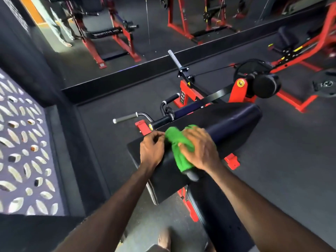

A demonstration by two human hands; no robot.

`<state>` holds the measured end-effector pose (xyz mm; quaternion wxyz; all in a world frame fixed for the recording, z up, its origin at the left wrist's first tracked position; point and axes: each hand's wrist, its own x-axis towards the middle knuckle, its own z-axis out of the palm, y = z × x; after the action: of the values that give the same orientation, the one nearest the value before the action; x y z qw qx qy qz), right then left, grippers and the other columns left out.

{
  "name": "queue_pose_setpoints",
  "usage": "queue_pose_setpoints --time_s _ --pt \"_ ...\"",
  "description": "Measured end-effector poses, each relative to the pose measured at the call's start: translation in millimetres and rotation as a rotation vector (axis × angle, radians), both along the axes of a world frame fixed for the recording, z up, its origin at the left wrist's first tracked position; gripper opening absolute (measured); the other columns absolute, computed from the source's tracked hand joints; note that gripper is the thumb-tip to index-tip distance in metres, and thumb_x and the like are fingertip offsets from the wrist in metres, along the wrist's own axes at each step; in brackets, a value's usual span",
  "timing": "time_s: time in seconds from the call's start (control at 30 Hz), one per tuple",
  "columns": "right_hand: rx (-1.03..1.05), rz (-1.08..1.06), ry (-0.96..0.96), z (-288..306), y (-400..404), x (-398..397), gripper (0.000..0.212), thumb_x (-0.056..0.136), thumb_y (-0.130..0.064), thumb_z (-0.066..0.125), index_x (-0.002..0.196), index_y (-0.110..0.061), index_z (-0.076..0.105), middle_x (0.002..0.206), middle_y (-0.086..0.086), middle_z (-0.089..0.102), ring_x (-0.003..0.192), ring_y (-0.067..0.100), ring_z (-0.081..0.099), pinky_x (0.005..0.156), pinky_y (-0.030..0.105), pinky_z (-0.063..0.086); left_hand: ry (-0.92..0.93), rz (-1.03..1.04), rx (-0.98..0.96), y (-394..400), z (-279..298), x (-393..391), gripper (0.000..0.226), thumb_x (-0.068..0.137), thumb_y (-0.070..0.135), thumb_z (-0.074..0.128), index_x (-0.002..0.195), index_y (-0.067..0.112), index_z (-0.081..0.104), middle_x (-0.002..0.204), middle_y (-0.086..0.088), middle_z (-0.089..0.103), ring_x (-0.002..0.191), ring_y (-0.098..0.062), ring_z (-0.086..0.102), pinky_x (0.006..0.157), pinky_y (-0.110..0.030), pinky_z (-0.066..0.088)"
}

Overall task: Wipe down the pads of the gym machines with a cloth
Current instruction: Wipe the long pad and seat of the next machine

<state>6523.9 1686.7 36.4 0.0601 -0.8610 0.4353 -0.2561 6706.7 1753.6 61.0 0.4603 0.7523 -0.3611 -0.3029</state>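
Right hand (198,148): fingers spread and slightly bent, palm down, pressing green cloth (179,148) onto black pad (227,124). Left hand (151,151): fingers curled, pinching the cloth's near edge, wrist resting on the pad. Both forearms reach forward over the red-framed machine (238,88).

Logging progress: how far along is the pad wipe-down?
Done: nothing visibly finished. In hand: right hand presses the green cloth on the near end of the black pad; left hand grips the pad's edge. Left: the pad's far end and the roller pad.
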Motion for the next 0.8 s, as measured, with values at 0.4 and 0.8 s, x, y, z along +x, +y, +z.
queue_pose_setpoints --time_s 0.4,0.8 --pt "0.093 -0.215 -0.077 8 3 28 0.039 0.081 -0.047 0.065 0.104 -0.017 0.075 0.111 0.002 0.072 0.111 0.028 0.064 0.105 0.046 0.047 0.321 0.033 -0.018 3 -10 26 0.026 0.076 0.042 0.060 0.088 0.031 0.081 0.094 0.008 0.079 0.101 -0.017 0.072 0.104 -0.047 0.052" --pt "0.117 -0.229 -0.022 12 -14 15 0.048 0.081 -0.053 0.056 0.108 -0.018 0.075 0.116 0.002 0.073 0.120 0.027 0.061 0.115 0.048 0.039 -0.373 -0.183 0.207 3 -2 -9 0.032 0.097 0.058 0.051 0.109 0.034 0.068 0.109 0.008 0.075 0.107 -0.023 0.067 0.086 -0.035 0.050"
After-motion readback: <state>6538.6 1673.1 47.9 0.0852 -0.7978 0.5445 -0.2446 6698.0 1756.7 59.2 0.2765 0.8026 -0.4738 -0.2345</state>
